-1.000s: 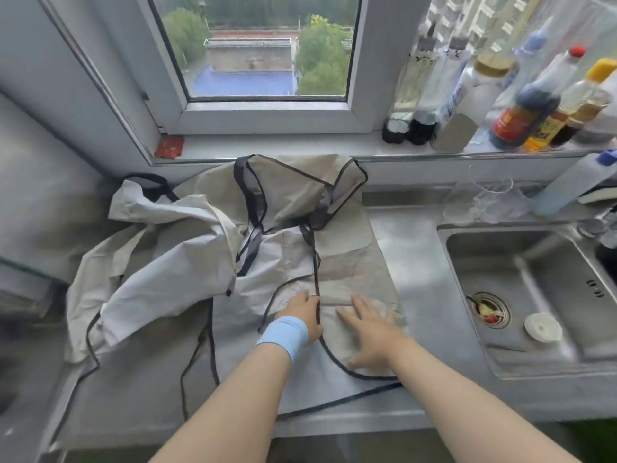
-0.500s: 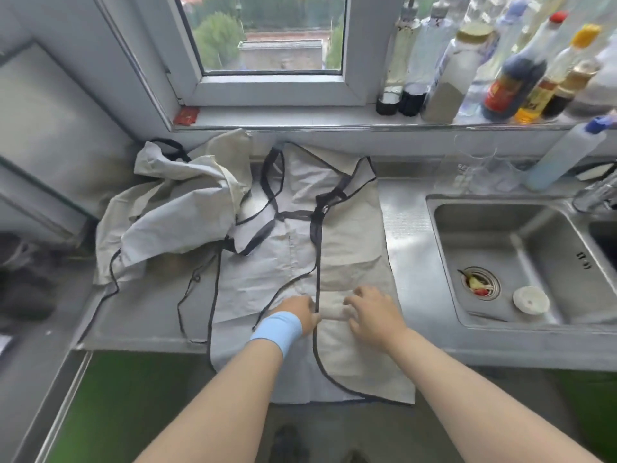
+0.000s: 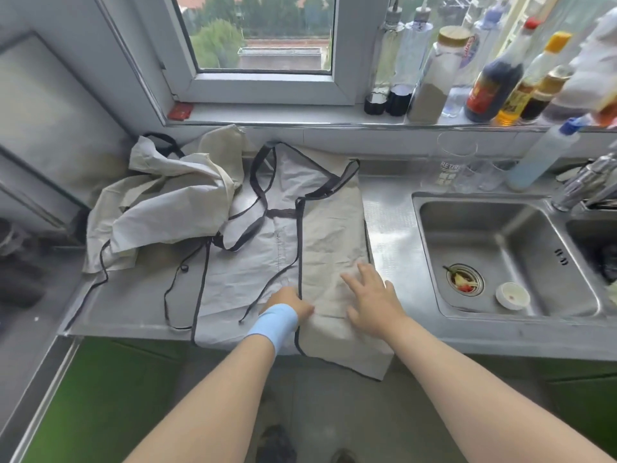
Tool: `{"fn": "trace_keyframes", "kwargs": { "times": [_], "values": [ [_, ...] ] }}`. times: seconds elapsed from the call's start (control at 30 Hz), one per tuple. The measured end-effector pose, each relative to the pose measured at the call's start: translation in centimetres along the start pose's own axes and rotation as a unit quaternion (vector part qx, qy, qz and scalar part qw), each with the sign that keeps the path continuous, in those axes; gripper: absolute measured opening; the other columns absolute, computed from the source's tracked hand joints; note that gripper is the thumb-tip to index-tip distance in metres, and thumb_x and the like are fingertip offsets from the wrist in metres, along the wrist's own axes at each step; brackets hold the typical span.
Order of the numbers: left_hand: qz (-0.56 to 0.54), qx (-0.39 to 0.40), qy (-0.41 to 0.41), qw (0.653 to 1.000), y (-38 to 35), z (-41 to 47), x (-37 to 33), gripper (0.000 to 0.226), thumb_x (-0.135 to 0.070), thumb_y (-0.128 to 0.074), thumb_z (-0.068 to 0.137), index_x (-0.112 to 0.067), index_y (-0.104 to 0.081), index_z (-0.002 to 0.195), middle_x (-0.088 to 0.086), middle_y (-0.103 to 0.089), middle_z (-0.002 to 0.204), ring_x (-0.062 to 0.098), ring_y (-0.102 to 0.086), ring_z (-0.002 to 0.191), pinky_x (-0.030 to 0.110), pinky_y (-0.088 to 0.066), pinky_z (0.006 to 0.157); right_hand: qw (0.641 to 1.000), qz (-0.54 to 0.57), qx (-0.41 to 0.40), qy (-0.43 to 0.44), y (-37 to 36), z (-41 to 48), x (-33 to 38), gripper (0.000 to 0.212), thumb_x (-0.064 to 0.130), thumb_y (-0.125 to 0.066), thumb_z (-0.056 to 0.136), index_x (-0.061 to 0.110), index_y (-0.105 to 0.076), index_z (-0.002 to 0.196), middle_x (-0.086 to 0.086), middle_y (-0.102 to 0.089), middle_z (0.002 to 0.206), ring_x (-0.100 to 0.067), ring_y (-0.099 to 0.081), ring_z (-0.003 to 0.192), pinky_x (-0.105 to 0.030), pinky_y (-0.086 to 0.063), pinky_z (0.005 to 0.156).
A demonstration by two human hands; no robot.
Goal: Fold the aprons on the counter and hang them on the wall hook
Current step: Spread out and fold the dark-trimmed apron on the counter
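A pale grey apron (image 3: pixel 320 228) with black trim and straps lies spread flat on the steel counter (image 3: pixel 133 302), its lower end hanging over the front edge. A second apron (image 3: pixel 167 208) sits crumpled in a heap to its left. My left hand (image 3: pixel 290 304), with a blue wristband, has its fingers curled and grips the flat apron's cloth at a black-trimmed edge near the counter front. My right hand (image 3: pixel 372 295) lies flat on the cloth just to the right, fingers spread. No wall hook is in view.
A steel sink (image 3: pixel 500 259) with a small white cap in it lies to the right, with a tap at the far right. Several bottles (image 3: pixel 494 78) line the windowsill, and clear glasses (image 3: pixel 450 168) stand below them. Green cabinet fronts sit under the counter.
The view has drawn back and tilted down, showing the counter front and floor. My right hand went from curled to flat with spread fingers and slid slightly right. My left hand stays put.
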State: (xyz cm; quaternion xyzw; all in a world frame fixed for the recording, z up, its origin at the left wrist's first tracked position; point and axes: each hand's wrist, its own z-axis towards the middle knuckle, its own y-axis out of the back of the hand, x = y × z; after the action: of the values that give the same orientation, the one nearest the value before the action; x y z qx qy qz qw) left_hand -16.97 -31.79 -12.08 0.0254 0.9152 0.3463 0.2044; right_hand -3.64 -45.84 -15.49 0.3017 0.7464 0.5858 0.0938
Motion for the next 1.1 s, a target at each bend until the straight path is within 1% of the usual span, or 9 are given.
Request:
{"fn": "trace_keyframes", "kwargs": {
  "times": [0.07,0.13,0.2,0.27,0.43,0.67,0.77,1.0,1.1],
  "values": [
    [0.072,0.049,0.053,0.995,0.4,-1.2,0.5,0.046,-0.024,-0.053,0.085,-0.011,-0.048,0.129,0.005,-0.063,0.098,0.024,-0.073,0.070,0.031,-0.054,0.060,0.997,-0.018,0.075,-0.007,0.1,0.3,0.1,0.076,0.038,-0.051,0.088,0.034,-0.013,0.153,-0.006,0.003,0.163,-0.026,0.004,0.150,-0.056,-0.017,0.115],
    [0.155,0.080,0.070,0.982,0.5,-1.6,0.8,0.048,-0.021,-0.048,0.094,-0.008,-0.040,0.139,0.009,-0.062,0.118,0.027,-0.071,0.095,0.036,-0.057,0.076,0.989,-0.046,0.140,0.008,-0.3,0.6,0.2,0.072,0.037,-0.051,0.088,0.035,-0.017,0.151,-0.006,-0.003,0.162,-0.027,-0.001,0.149,-0.056,-0.017,0.114],
    [0.231,0.059,0.050,0.970,1.2,-1.9,0.0,0.045,-0.022,-0.045,0.098,-0.006,-0.042,0.139,0.010,-0.057,0.133,0.027,-0.061,0.116,0.036,-0.050,0.094,0.986,-0.061,0.156,0.022,-0.5,0.8,0.2,0.063,0.035,-0.051,0.086,0.034,-0.029,0.145,-0.007,-0.017,0.157,-0.028,-0.014,0.145,-0.054,-0.021,0.111],
    [0.271,0.015,0.026,0.962,2.1,-1.1,-1.1,0.036,-0.017,-0.046,0.094,-0.010,-0.053,0.129,0.007,-0.059,0.129,0.027,-0.060,0.113,0.034,-0.049,0.089,0.990,-0.044,0.135,0.025,-0.1,1.3,-0.2,0.053,0.032,-0.049,0.088,0.034,-0.041,0.139,-0.002,-0.033,0.147,-0.025,-0.030,0.138,-0.049,-0.027,0.107],
    [0.218,-0.067,-0.126,0.966,4.8,1.5,-6.6,0.027,-0.024,-0.046,0.091,-0.022,-0.063,0.112,0.006,-0.063,0.119,0.030,-0.061,0.105,0.032,-0.045,0.080,0.997,0.030,0.070,0.000,3.4,4.5,-1.3,0.049,0.024,-0.046,0.091,0.029,-0.049,0.140,0.001,-0.045,0.142,-0.023,-0.043,0.131,-0.041,-0.034,0.104],
    [0.278,-0.073,-0.257,0.923,7.2,8.7,-11.8,0.053,-0.026,-0.049,0.095,-0.030,-0.032,0.145,0.000,-0.037,0.147,0.025,-0.036,0.133,0.042,-0.040,0.100,0.977,0.189,0.016,-0.098,6.9,12.8,-3.3,0.048,0.015,-0.048,0.090,0.018,-0.052,0.138,-0.007,-0.051,0.140,-0.025,-0.050,0.128,-0.037,-0.041,0.106],
    [0.264,-0.056,-0.267,0.925,8.3,12.8,-13.0,0.059,-0.028,-0.050,0.094,-0.028,-0.025,0.148,0.001,-0.034,0.148,0.026,-0.036,0.133,0.043,-0.040,0.101,0.951,0.263,-0.003,-0.162,7.8,16.9,-3.9,0.047,0.020,-0.051,0.093,0.014,-0.049,0.140,-0.006,-0.055,0.139,-0.026,-0.051,0.126,-0.031,-0.041,0.103],
    [0.112,-0.043,-0.275,0.954,12.3,18.8,-17.9,0.048,-0.026,-0.050,0.095,-0.021,-0.039,0.142,0.004,-0.051,0.140,0.028,-0.048,0.127,0.037,-0.039,0.103,0.878,0.376,-0.024,-0.294,8.7,23.9,-4.8,0.054,0.028,-0.054,0.093,0.016,-0.044,0.145,-0.006,-0.048,0.146,-0.027,-0.048,0.131,-0.032,-0.039,0.106],
    [0.081,-0.031,-0.264,0.961,13.2,20.3,-20.9,0.045,-0.027,-0.048,0.096,-0.016,-0.044,0.140,0.006,-0.053,0.138,0.028,-0.049,0.127,0.034,-0.039,0.103,0.882,0.393,-0.053,-0.253,9.3,25.2,-4.5,0.036,0.030,-0.056,0.090,0.031,-0.058,0.126,0.002,-0.068,0.114,-0.021,-0.064,0.102,-0.029,-0.050,0.083]
  ]
}}
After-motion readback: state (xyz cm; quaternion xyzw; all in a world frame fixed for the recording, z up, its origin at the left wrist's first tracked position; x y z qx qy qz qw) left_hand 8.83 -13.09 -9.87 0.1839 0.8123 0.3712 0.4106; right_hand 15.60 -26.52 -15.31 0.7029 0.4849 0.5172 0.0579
